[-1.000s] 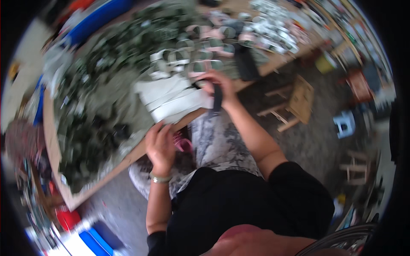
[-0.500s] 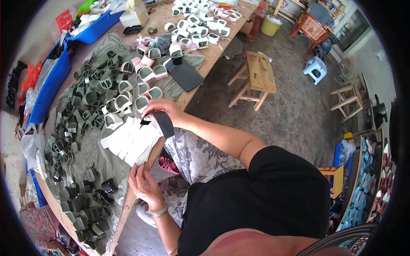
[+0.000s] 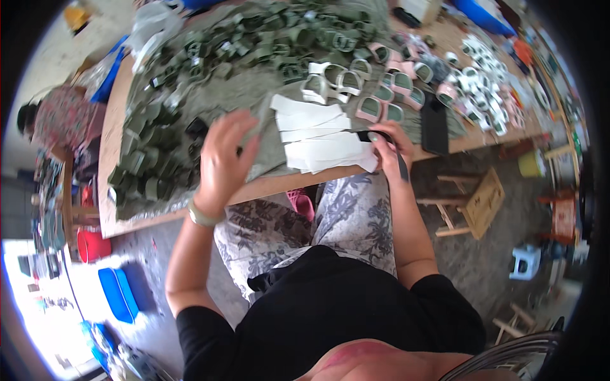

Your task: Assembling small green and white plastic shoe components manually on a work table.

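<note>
Black strap (image 3: 402, 166) rests in the right hand (image 3: 391, 143) near white strips (image 3: 323, 140).

The right hand (image 3: 393, 147) grips a black strip (image 3: 402, 166) at the tabletop's (image 3: 270, 186) near edge, beside the overlapping white pieces (image 3: 327, 145). The left hand (image 3: 222, 157) is raised to their left, blurred, its fingers spread. Behind the pieces, white loops (image 3: 314, 87) and pink loops (image 3: 368, 110) stand on a grey-green cloth (image 3: 238, 95); green loops (image 3: 238, 44) crowd its back and left. A black slab (image 3: 434, 130) lies right of the right hand, near a heap of small white loops. Below are a wooden stool (image 3: 484, 202) at right and, at left, a blue bin (image 3: 118, 296).
</note>
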The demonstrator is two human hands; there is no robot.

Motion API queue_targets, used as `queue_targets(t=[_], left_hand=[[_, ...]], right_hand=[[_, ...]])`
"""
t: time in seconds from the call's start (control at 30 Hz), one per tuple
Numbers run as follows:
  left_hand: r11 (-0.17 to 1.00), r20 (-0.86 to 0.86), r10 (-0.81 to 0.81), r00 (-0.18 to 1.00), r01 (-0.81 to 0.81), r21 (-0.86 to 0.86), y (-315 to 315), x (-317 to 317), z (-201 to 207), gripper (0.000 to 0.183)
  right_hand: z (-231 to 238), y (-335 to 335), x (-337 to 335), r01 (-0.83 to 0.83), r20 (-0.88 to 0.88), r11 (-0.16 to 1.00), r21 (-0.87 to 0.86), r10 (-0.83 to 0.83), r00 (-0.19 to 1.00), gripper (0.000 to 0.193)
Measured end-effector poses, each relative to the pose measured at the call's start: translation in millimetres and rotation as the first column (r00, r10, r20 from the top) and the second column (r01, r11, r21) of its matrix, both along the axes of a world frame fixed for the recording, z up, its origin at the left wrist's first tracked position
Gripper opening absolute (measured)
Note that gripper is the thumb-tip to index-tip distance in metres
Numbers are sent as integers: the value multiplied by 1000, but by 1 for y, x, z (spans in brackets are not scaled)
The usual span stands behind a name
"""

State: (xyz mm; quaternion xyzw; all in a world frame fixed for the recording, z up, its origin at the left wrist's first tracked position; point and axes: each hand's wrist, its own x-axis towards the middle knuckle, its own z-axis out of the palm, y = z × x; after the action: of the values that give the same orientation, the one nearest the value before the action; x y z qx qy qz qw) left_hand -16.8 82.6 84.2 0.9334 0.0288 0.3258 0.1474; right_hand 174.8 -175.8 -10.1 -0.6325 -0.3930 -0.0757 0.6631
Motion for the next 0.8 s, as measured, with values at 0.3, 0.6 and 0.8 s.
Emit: queue_targets(t=[0.3, 0.6, 0.8], left_hand=[[820, -378, 523, 764, -572, -23, 226, 93, -34, 48], [588, -342, 796, 499, -770, 247, 282, 137, -83, 69], [702, -391, 689, 610, -696, 152, 250, 153, -58, 69]], right_hand=[[5, -1, -3, -52, 53, 998, 37, 50, 997, 12], [10, 0, -5, -73, 1, 997, 7, 73, 997, 12], [6, -6, -1, -39, 33, 999, -22, 39, 999, 12]])
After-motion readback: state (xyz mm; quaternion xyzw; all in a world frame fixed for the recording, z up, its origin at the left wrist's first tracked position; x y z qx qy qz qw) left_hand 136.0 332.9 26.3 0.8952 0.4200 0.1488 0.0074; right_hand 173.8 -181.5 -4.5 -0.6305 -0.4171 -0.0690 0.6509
